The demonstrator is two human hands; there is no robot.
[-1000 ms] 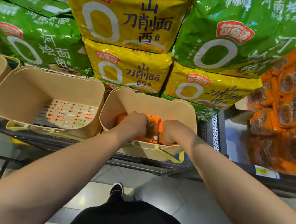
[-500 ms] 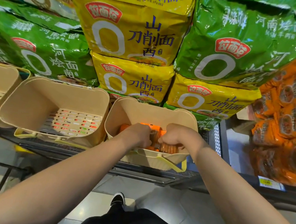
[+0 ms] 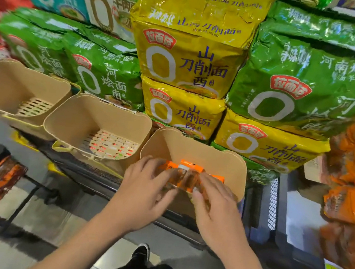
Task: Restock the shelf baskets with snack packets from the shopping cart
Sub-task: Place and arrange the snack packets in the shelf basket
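- The orange snack packets (image 3: 189,175) lie in the right basket (image 3: 231,165), at its near edge.
- The step, I judge, is settling them inside; next the hands must let go and return to the cart for more.
- Left hand (image 3: 147,189) and right hand (image 3: 214,202) lie with spread fingers on the packets, close together; the view is blurred.
- The middle basket (image 3: 77,119) holds nothing.

Pale tiled floor (image 3: 28,215), dark shelving (image 3: 96,175)
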